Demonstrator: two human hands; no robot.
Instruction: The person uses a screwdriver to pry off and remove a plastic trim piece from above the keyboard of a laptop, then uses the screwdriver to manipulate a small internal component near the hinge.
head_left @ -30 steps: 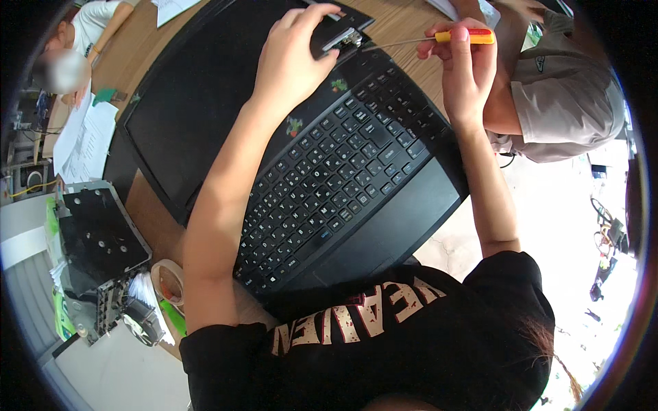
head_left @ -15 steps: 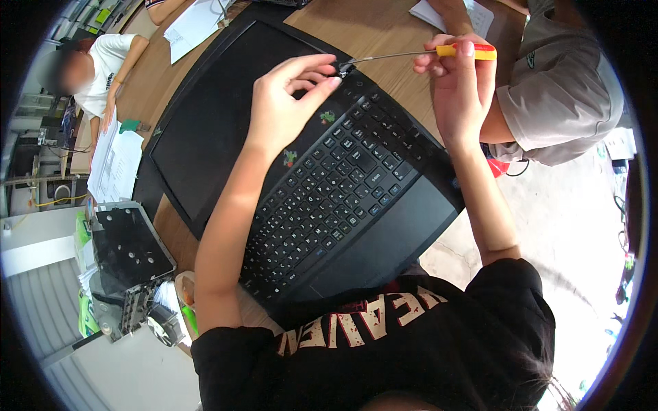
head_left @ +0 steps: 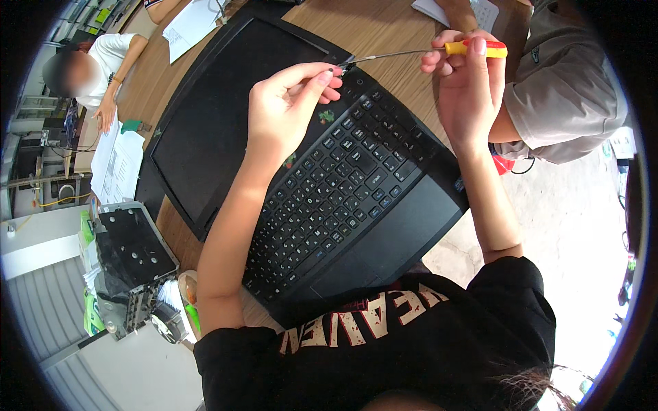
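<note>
A black laptop (head_left: 411, 229) lies opened out on the wooden table, turned at a slant, its dark screen (head_left: 233, 96) on the far left side. My right hand (head_left: 473, 92) grips the yellow and red handle of a long thin screwdriver (head_left: 476, 48). The screwdriver's shaft runs left, and its tip is at the laptop's hinge corner (head_left: 347, 66). Beside that corner my left hand (head_left: 284, 106) pinches thumb and finger together. A small dark speck shows at those fingertips, too small to name.
Left of the laptop stand a dark metal-framed unit (head_left: 133, 240) and a small fan-like part (head_left: 168, 322). Papers (head_left: 116, 164) lie near a person in white (head_left: 123, 51). Close on the right sits another person in a grey sleeve (head_left: 576, 89), arm on the table.
My left thumb and fingers have closed together and drawn slightly back from the hinge corner. My right hand and the screwdriver have shifted a little to the right.
</note>
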